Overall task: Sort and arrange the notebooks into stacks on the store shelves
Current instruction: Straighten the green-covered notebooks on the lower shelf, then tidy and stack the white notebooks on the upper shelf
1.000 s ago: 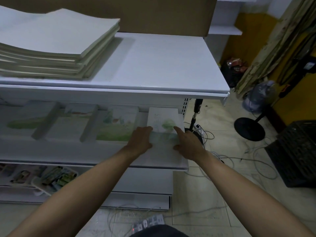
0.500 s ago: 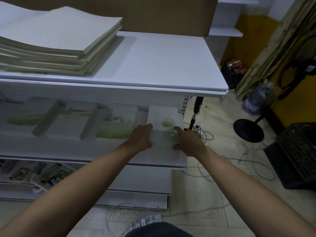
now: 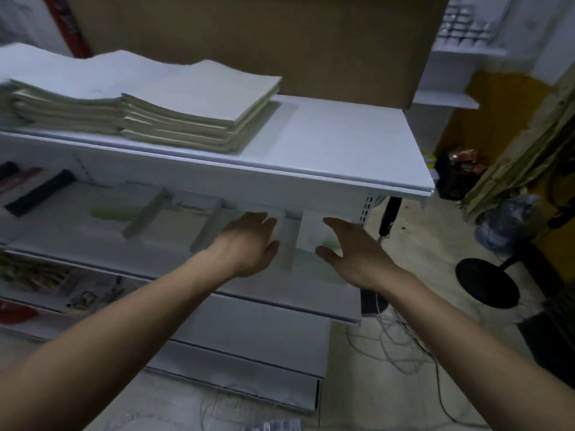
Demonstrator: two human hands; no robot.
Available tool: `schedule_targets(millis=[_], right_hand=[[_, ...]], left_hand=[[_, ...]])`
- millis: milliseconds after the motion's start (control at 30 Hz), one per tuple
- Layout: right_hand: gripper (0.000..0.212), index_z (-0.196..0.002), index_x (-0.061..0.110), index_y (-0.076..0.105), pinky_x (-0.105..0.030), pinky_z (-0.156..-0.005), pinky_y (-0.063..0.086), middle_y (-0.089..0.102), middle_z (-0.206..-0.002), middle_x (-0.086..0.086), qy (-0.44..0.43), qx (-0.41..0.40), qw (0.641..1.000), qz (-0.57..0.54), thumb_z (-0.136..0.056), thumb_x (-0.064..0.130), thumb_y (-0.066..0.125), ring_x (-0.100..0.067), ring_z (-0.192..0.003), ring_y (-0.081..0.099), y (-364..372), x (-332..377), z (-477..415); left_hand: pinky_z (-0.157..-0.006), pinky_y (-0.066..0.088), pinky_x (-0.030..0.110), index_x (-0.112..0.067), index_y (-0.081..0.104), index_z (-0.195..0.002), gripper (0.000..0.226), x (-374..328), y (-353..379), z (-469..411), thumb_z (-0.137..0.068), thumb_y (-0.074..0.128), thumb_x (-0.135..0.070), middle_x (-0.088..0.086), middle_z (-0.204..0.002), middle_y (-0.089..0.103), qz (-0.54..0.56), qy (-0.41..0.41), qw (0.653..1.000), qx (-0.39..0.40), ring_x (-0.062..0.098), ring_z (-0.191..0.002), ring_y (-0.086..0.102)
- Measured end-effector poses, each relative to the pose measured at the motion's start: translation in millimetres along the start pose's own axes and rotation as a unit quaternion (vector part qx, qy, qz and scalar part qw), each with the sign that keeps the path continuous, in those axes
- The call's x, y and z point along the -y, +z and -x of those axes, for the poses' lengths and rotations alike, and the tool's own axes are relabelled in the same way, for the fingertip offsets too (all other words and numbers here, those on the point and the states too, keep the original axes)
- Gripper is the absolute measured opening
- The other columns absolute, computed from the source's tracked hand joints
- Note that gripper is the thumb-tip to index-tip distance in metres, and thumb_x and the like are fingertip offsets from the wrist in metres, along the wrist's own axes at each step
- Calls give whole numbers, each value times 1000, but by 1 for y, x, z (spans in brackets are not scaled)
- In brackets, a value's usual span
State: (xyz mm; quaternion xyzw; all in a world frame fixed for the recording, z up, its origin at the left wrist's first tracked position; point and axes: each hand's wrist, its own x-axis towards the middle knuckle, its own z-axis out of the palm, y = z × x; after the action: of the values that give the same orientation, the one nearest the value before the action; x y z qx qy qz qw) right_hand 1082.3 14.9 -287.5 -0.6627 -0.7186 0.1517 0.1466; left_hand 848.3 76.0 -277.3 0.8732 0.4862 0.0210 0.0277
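White notebook stack is lying lengthwise up-frame between our left hand and nearer right hand; we are holding both open, empty.

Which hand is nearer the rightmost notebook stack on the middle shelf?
Right. The right hand lies over the rightmost notebook stack; the left hand is beyond the grey divider on its left side.

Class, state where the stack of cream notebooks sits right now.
In the head view, the stack of cream notebooks lies on the left part of the top shelf, in front of the brown cardboard panel.
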Motion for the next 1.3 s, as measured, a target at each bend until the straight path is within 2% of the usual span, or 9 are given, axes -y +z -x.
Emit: schedule_targets(millis=[133, 333, 467, 567, 667, 833, 1033, 1133, 1300], right_hand=[[69, -156, 20, 29, -28, -117, 26, 35, -160, 0, -86, -32, 996, 10, -99, 50, 53, -18, -146, 31, -11, 61, 1], [54, -144, 16, 50, -33, -107, 45, 57, -141, -1, -136, -150, 978, -52, -98, 42, 58, -16, -125, 56, -38, 160, 19], [30, -123, 19, 66, -8, -75, 50, 69, -100, 8, -134, -214, 963, -91, -97, 35, 60, 1, -86, 63, -69, 213, 36], [19, -109, 19, 71, -2, -64, 41, 67, -87, 11, -109, -272, 953, -81, -97, 29, 61, 4, -75, 61, -90, 239, 30], [26, -115, 17, 68, -20, -73, 42, 66, -92, 9, -25, -295, 952, -84, -97, 32, 58, -5, -79, 62, -111, 249, 5], [56, -139, 11, 45, -44, -92, 57, 58, -117, -11, 187, -132, 938, -260, -95, 45, 56, -33, -107, 65, -131, 242, -55], [46, -136, 17, 43, -40, -67, 59, 47, -116, -18, 257, -73, 879, -395, -96, 30, 62, -33, -90, 59, -150, 248, -94], [46, -129, 10, 43, -29, -47, 52, 51, -107, -15, 291, -66, 851, -433, -92, 27, 64, -27, -77, 60, -148, 240, -106], [67, -125, 9, 49, -40, -84, 58, 55, -111, -7, 309, -79, 831, -456, -70, 35, 78, -25, -88, 64, -142, 229, -124]], left_hand=[[-94, 54, 47, -10, 61, -127, 69, 30, -37, 51, -90, 20, -51, 15, -129, 65, 13, -18, 996, -86, 37, -119, 61], [-77, 55, 39, -15, 72, -105, 36, 73, -113, 115, -96, 41, -32, 2, -98, 74, 40, 16, 978, -203, 24, -90, 69], [-64, 53, 36, -14, 73, -88, 25, 97, -164, 130, -94, 50, -23, -4, -78, 70, 107, 66, 950, -285, 13, -68, 62], [-70, 54, 37, -12, 73, -91, 21, 116, -192, 117, -95, 53, -18, -1, -84, 71, 126, 73, 932, -332, 14, -75, 63], [-88, 52, 37, -10, 71, -113, 26, 128, -212, 91, -99, 53, -20, 6, -110, 72, 104, 30, 946, -305, 22, -99, 65], [-94, 53, 39, -8, 64, -132, 39, 142, -223, 65, -98, 47, -19, 8, -124, 71, 107, -26, 970, -215, 27, -109, 65], [-83, 55, 46, -4, 75, -94, 42, 153, -216, 57, -81, 41, -25, 16, -96, 75, 92, -12, 974, -206, 34, -91, 66], [-87, 55, 44, -9, 78, -101, 52, 157, -211, 55, -75, 38, -30, 12, -107, 73, 60, 14, 979, -195, 30, -98, 64], [-99, 50, 49, -21, 74, -124, 59, 159, -209, 60, -78, 40, -33, 2, -130, 64, 74, 28, 980, -180, 24, -118, 56]])
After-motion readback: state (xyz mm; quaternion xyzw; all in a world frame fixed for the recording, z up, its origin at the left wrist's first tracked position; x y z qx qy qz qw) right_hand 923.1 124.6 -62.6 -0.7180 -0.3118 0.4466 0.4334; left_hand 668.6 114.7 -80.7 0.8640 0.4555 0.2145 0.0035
